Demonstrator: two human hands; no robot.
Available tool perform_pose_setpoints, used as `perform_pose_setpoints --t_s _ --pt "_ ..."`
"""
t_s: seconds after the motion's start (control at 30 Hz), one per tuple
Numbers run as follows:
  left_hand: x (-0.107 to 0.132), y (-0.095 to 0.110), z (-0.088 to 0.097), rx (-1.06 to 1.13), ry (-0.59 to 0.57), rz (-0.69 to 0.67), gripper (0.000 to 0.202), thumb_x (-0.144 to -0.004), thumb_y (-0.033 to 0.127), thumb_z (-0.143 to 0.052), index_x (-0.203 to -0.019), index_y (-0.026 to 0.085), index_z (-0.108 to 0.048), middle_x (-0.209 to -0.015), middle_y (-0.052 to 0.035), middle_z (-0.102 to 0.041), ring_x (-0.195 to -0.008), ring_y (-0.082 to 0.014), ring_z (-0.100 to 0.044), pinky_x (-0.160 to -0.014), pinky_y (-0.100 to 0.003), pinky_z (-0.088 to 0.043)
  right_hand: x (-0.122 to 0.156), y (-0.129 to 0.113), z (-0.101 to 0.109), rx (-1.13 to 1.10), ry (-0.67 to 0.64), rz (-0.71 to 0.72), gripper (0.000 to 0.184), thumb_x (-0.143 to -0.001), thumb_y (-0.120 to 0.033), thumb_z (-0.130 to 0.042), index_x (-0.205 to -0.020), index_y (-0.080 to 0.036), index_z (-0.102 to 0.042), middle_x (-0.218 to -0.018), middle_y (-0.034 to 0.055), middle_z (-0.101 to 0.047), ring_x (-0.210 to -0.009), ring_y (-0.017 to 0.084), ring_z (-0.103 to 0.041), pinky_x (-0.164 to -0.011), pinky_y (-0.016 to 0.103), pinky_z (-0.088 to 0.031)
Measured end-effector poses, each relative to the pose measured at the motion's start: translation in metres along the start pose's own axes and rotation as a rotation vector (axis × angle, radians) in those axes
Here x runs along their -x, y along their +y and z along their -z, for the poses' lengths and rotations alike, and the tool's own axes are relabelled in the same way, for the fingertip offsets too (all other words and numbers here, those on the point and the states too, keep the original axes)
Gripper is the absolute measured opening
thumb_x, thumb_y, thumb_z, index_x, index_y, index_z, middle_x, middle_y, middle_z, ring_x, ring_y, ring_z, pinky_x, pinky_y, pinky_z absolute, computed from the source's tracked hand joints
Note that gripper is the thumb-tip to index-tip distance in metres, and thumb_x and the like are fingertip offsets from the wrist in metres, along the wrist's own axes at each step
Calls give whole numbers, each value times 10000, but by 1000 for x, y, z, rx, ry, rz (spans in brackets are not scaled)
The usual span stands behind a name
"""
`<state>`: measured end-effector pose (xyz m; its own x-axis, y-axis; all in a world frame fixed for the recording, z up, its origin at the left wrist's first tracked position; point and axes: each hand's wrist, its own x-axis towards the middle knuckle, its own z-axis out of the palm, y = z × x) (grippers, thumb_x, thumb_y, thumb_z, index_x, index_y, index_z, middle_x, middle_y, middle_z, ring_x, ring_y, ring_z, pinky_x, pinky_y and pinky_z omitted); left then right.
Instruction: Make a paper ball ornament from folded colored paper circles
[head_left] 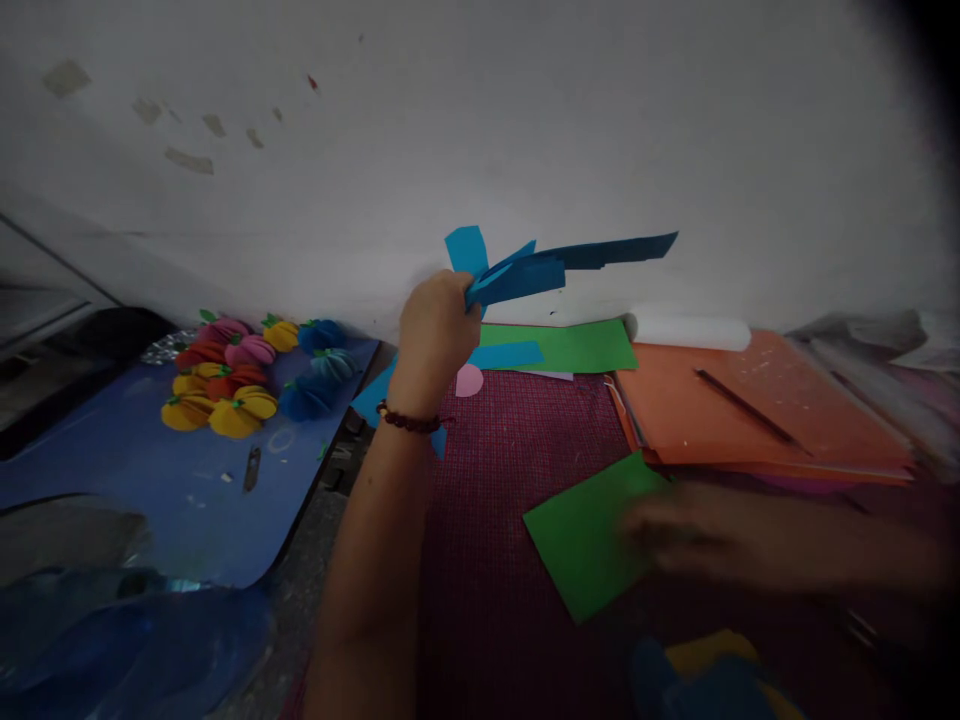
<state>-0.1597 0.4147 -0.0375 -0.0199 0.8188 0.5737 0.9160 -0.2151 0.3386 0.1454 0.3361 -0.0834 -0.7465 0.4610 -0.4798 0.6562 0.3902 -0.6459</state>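
My left hand [439, 335], raised near the wall, is closed on a bunch of blue paper strips [525, 277] that fan out to the right. Beneath it lie more blue paper pieces, a pink rounded paper piece [469, 380] and a long green paper strip [581, 347]. Smeared by motion, my right hand [675, 530] is over the right part of a green paper sheet [581, 540]. Its fingers are too blurred to show whether they grip the sheet. The sheet lies at an angle over the dark red checked cloth [487, 500].
Colourful folded-paper fruits [240, 375] cluster on a blue board [165, 480] at left, near a small blade [252, 468]. An orange stack of sheets [750, 400] bears a dark pencil [742, 405]; a white roll [690, 332] lies behind. Blue and yellow pieces [712, 680] sit near me.
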Motion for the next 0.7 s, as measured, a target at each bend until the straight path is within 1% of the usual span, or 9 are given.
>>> perform_pose_setpoints --t_s 0.03,0.1,0.17,0.23,0.33,0.4,0.53,0.63,0.7 --pt "0 0 0 1 -7 3 148 -803 137 -566 -673 206 -556 -750 -60 -636 -761 -208 -595 -691 -328 -456 -17 -1 8 -1 94 61 339 -943 -394 -474 -1139 -235 -699 -1032 84 -721 -912 189 -682 -779 303 -543" --pt "-1 1 -1 -4 -27 10 164 -806 132 -564 -660 204 -551 -749 -55 -635 -747 -205 -594 -692 -336 -455 -62 -5 27 64 309 209 337 -936 -360 -487 -1163 -186 -667 -1088 103 -705 -929 202 -667 -818 333 -532" --pt "-2 2 -2 -16 -40 9 162 -812 137 -568 -663 200 -556 -759 -55 -635 -741 -206 -593 -692 -344 -451 -114 -11 45 217 443 322 285 -907 -228 -506 -1126 -155 -675 -1126 122 -694 -998 221 -649 -886 356 -501" --pt "-2 2 -3 -31 -41 3 147 -814 145 -577 -678 197 -568 -774 -60 -638 -746 -209 -592 -693 -349 -446 -163 -22 58 351 458 402 305 -891 -124 -486 -1132 -142 -673 -1173 139 -674 -1032 222 -638 -903 349 -483" --pt "-2 2 -2 -44 -40 11 142 -813 137 -569 -684 195 -577 -778 -60 -640 -739 -204 -585 -687 -348 -441 -217 -39 70 589 314 395 427 -836 -4 -477 -1198 -152 -651 -1184 140 -669 -1005 218 -639 -829 319 -475" --pt "-1 1 0 -50 -35 24 136 -810 131 -562 -691 193 -584 -775 -57 -640 -730 -199 -581 -685 -344 -439 -238 -46 75 657 236 381 467 -774 41 -510 -1162 -161 -673 -1101 118 -698 -908 212 -647 -753 307 -463" --pt "-1 1 6 -65 -21 40 97 -808 141 -568 -734 186 -611 -794 -55 -643 -740 -196 -588 -691 -337 -433 -260 -52 82 673 175 356 403 -695 23 -631 -1061 -124 -713 -1029 116 -713 -816 212 -640 -691 302 -448" --pt "-2 1 6 -78 -34 39 96 -812 155 -571 -734 188 -615 -790 -55 -640 -739 -200 -588 -679 -336 -425 -265 -57 87 649 192 338 290 -694 -13 -675 -966 -100 -725 -957 118 -726 -788 205 -639 -677 292 -441" --pt "-2 1 5 -85 -52 36 109 -816 157 -570 -722 194 -612 -773 -52 -632 -722 -196 -581 -668 -334 -420 -258 -62 86 620 251 335 188 -733 -20 -649 -892 -92 -719 -902 121 -728 -759 195 -632 -664 289 -426"
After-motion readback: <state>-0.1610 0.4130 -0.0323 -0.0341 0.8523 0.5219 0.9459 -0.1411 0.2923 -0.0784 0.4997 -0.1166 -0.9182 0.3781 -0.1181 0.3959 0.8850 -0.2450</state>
